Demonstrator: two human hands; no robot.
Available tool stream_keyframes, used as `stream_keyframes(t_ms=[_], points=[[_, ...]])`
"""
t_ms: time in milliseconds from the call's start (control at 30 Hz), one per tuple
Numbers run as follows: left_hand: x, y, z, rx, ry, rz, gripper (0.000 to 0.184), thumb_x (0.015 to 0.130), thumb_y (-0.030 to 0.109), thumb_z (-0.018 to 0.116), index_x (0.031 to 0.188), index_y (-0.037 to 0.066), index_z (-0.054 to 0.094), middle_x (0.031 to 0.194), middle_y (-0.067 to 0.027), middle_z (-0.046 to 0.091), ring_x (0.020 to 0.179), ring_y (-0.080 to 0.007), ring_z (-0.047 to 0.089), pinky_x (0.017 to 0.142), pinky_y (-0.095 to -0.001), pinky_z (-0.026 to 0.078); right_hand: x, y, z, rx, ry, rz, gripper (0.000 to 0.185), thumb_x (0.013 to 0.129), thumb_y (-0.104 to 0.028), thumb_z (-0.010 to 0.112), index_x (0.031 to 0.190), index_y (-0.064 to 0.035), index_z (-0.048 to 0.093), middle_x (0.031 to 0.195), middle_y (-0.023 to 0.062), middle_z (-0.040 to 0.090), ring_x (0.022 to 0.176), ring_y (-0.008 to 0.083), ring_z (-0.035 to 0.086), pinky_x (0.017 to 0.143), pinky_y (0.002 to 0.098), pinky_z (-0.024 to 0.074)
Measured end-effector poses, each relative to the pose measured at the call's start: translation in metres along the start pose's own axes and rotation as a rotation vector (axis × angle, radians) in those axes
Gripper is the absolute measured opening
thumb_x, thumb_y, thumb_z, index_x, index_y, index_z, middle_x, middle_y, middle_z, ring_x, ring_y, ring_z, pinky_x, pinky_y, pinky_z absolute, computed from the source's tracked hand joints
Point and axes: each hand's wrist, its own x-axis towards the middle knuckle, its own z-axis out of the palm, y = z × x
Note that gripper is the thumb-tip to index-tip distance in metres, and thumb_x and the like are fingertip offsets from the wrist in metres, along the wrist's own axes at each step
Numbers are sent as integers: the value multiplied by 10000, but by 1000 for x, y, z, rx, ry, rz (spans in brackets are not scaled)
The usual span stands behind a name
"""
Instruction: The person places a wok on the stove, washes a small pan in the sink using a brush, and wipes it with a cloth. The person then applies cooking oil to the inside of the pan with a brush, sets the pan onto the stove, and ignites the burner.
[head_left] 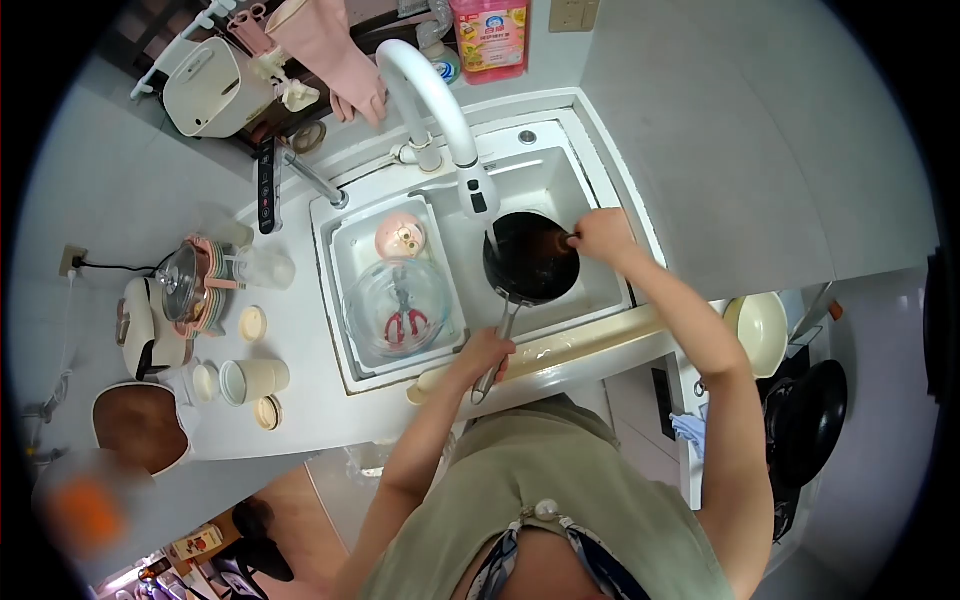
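Note:
A small black saucepan (525,270) with a metal handle is held tilted over the right basin of the white sink (600,290). My left hand (485,357) is wrapped round its handle near the sink's front edge. At the pan's right rim my right hand (605,238) is closed, with a small brownish thing at the fingertips; its kind is unclear. The white faucet (478,190) hangs just above the pan's far left rim. In the left basin, a clear glass bowl (365,300) and red-handled scissors (405,325) sit near a pink round item (400,235).
Pink gloves (325,50) hang behind the sink, beside a pink detergent bottle (490,40). Jars (262,380) and lids (253,323) stand on the left counter. To the right are a pale bowl (757,335) and a black frying pan (812,420).

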Motion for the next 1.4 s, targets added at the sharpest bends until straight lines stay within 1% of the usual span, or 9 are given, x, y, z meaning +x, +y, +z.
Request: stream_keyframes(t_ms=[267,367,533,667,900,1033,1200,1300,1400], points=[[-2,-11,-14,44,112,-9,120,748,86,538,706,-10,478,499,-72,500,362,-161,487,337,-282,373,23,-27,7,-12,-357,-421,217,713,-406,612,801,-230,702,771,29,663,760,207,633,638,330,469],[-3,-13,-15,21,94,6,107,750,73,542,723,1,469,494,-62,488,353,-152,474,323,-274,358,49,-25,21,-368,-179,-326,182,725,-362,607,748,-202,690,762,51,662,752,190,634,622,330,459],[-4,-18,-22,-117,-40,-23,108,749,69,548,702,30,459,481,-48,469,330,-134,444,300,-263,335,41,-45,17,-68,310,-549,122,756,-220,575,726,-149,669,769,39,648,729,205,632,632,332,454],[-6,-19,-24,-128,3,-7,113,744,80,556,693,33,466,483,-51,474,328,-135,442,301,-261,341,53,-43,16,-207,-72,-180,129,757,-222,576,796,-159,683,819,40,662,764,199,640,638,330,471],[3,-21,-15,-50,31,-20,119,742,88,561,695,24,472,477,-51,471,331,-141,455,305,-267,354,46,-47,-10,112,-506,-381,229,697,-338,628,800,-147,699,831,20,671,774,212,639,649,327,483],[1,-21,-15,-27,-3,3,120,747,84,557,690,19,474,472,-51,468,330,-143,456,308,-270,356,54,-49,16,-72,-41,-208,212,705,-309,595,757,-125,687,788,47,665,749,228,636,644,322,480],[4,-21,-18,-25,81,-7,115,755,84,558,718,16,473,475,-44,472,333,-135,454,313,-261,354,38,-34,-2,-179,-423,-374,246,684,-363,626,793,-153,694,803,37,665,760,210,636,645,312,476],[4,-21,-19,-5,72,-18,114,756,85,561,739,16,472,484,-40,477,338,-130,456,317,-257,354,38,-37,16,238,-328,-401,262,679,-390,631,794,-163,694,805,21,666,758,202,636,644,312,476],[2,-20,-21,-34,77,-7,109,754,82,561,747,19,472,491,-40,481,342,-129,459,320,-254,355,51,-42,34,-73,-174,-260,263,690,-419,629,783,-182,696,764,29,660,737,228,633,639,356,481]])
